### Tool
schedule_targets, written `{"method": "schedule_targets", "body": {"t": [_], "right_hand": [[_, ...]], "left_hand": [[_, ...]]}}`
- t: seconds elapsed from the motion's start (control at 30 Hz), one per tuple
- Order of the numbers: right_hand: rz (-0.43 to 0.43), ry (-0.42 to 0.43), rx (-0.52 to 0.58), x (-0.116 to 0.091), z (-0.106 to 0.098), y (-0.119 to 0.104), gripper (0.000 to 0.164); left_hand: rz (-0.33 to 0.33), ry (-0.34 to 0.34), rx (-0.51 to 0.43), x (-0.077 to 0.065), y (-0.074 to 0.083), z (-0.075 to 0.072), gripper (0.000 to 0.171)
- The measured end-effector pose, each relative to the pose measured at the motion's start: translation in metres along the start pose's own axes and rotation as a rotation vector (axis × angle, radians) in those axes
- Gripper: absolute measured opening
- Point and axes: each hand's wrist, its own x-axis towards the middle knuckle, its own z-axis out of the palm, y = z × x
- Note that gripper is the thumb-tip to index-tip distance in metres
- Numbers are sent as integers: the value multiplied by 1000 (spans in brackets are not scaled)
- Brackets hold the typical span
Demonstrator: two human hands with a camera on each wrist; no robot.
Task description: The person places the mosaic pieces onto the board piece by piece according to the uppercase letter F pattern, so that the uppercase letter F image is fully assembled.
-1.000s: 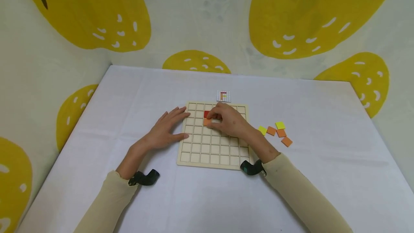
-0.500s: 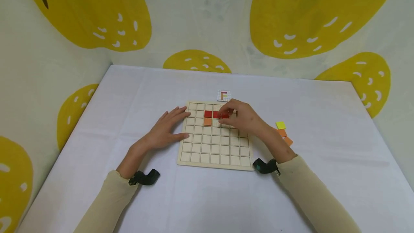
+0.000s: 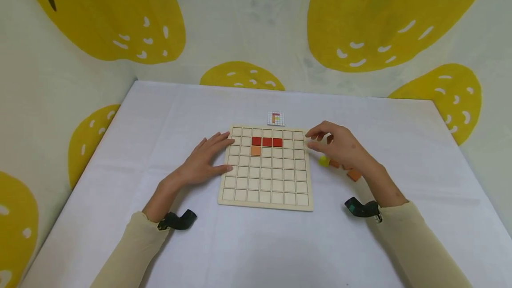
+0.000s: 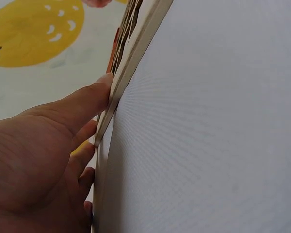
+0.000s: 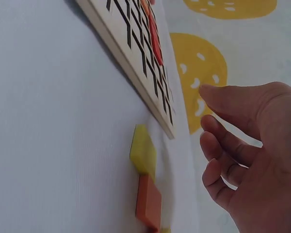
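A square wooden grid board point(image 3: 266, 185) lies on the white table. Three red tiles point(image 3: 267, 142) sit in a row in its upper cells, and an orange tile point(image 3: 255, 150) fills the cell below the leftmost. My left hand point(image 3: 202, 161) rests along the board's left edge with fingers spread; its thumb presses the rim in the left wrist view. Beyond the board's right edge hovers my right hand point(image 3: 340, 146), fingers loosely bent and holding nothing. Below it lie a yellow tile point(image 5: 143, 151) and an orange tile point(image 5: 149, 201), with other tiles partly hidden by the hand.
A small pattern card point(image 3: 276, 118) with a coloured grid lies just behind the board. Another orange tile point(image 3: 354, 175) is under the right wrist. Fabric walls with yellow fruit prints point(image 3: 242, 74) stand behind the table and at its left side.
My right hand has moved off the board to the right, over the loose tiles, uncovering the red row and the orange tile on the board. My left hand has stayed in place.
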Motion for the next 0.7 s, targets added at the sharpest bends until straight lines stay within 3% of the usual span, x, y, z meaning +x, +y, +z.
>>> {"method": "schedule_targets", "body": {"t": [0.37, 0.7], "right_hand": [[17, -24, -52, -19, -15, 22, 27], [-27, -51, -90, -30, -17, 39, 31]], "left_hand": [[-2, -2, 2, 1, 0, 0, 74], [-10, -1, 7, 0, 0, 0, 74]]}}
